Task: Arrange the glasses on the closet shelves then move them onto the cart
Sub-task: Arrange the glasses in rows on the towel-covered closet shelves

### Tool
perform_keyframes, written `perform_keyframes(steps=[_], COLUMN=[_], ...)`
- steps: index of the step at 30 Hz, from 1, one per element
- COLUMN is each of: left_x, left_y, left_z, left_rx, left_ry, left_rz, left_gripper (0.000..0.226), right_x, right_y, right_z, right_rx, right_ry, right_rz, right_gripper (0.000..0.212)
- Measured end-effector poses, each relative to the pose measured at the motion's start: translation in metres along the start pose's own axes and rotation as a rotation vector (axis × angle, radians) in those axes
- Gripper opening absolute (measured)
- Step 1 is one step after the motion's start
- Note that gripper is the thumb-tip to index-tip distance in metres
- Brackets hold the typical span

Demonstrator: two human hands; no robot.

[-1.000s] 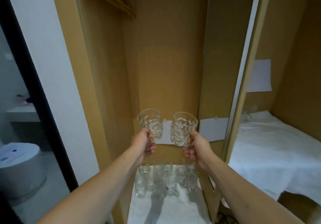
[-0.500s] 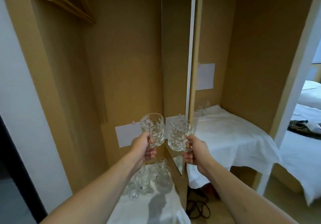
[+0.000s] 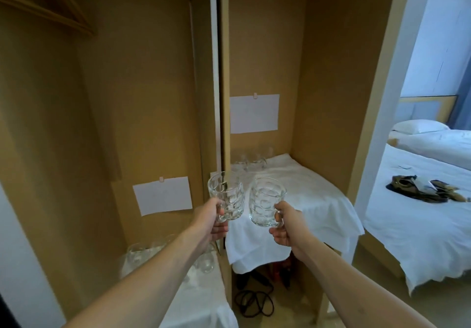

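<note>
At frame centre, the left hand [image 3: 212, 222] and right hand [image 3: 286, 225] each grasp a glass mug [image 3: 225, 197] [image 3: 266, 201] by its handle. Behind them is a wooden closet [image 3: 328, 98] with a white-clothed shelf [image 3: 305, 195]; more glasses [image 3: 251, 163] stand at its back. A bed [image 3: 420, 215] lies at right.

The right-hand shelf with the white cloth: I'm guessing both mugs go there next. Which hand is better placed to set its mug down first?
Probably the right hand. Its glass mug already hangs over the cloth-covered shelf, while the left hand and its mug sit at the closet divider.
</note>
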State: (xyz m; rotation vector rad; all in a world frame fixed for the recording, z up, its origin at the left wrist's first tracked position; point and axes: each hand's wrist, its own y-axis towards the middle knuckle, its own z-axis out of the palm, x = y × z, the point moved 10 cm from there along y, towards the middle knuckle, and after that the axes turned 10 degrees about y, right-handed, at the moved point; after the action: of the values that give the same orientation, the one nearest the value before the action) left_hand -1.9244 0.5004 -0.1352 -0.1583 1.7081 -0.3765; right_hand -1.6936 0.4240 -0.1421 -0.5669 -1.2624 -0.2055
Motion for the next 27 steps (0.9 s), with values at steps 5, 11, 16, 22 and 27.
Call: perform_keyframes(steps=[5, 11, 16, 22, 27], left_x=[0.000, 0.003, 0.003, -0.010, -0.027], left_y=[-0.007, -0.012, -0.003, 0.030, 0.072], left_z=[0.050, 0.099, 0.130, 0.161, 0.186], left_rx=[-0.007, 0.005, 0.026, 0.081, 0.141], left_ry=[-0.005, 0.013, 0.041, 0.100, 0.107], left_rz=[-0.031, -0.054, -0.068, -0.051, -0.038], left_gripper=[0.029, 0.025, 0.024, 0.022, 0.018], right_x=[0.010, 0.013, 0.012, 0.015, 0.026], right_y=[0.004, 0.009, 0.022, 0.046, 0.083], right_z=[-0.049, -0.103, -0.133, -0.147, -0.147], right_rx=[-0.011, -0.045, -0.102, -0.140, -0.168], right_ry=[-0.017, -0.015, -0.002, 0.045, 0.052], right_rz=[0.026, 0.037, 0.049, 0.070, 0.063], right_gripper=[0.030, 0.031, 0.030, 0.028, 0.027])
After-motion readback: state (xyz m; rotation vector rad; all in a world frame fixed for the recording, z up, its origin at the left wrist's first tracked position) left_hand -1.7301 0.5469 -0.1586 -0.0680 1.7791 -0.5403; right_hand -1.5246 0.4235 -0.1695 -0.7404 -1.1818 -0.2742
